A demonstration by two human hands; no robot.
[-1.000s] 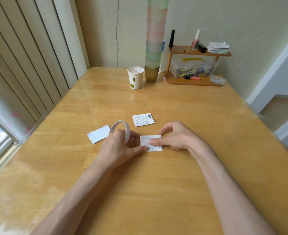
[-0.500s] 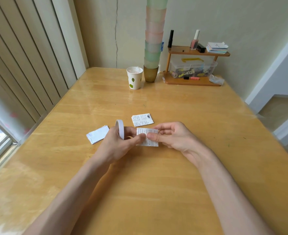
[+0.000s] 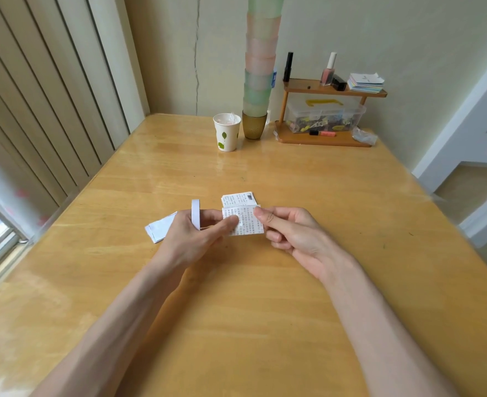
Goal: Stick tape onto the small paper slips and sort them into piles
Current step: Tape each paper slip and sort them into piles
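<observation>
Forearms came in over a wide bare stretch of the glossy yellow wooden table (image 3: 265, 325), so there was loads of elbow room on the near side.

Mid-table, the left hand (image 3: 192, 239) had the white ring-shaped tape roll (image 3: 195, 209) looped over its fingers, standing on edge. Its thumb was pinching the left side of the small printed white paper slip (image 3: 248, 222). The right hand (image 3: 291, 230) pinched the slip's right edge between thumb and forefinger. There looked to be a shiny bit of tape by the left thumb, but I couldn't be sure.

Just behind the slip sat a little stack of printed slips (image 3: 238, 198). Left of the left hand was a stack of blank white slips (image 3: 160, 229), partly hidden. My guess is mid-job: two piles going, this slip not yet sorted, and no telling how many were left.

Way at the far end were a white paper cup with green leaves (image 3: 226, 133), a tall tower of pastel plastic cups (image 3: 260, 67) and a brown wooden two-tier rack (image 3: 322, 138), all well apart from the work.
</observation>
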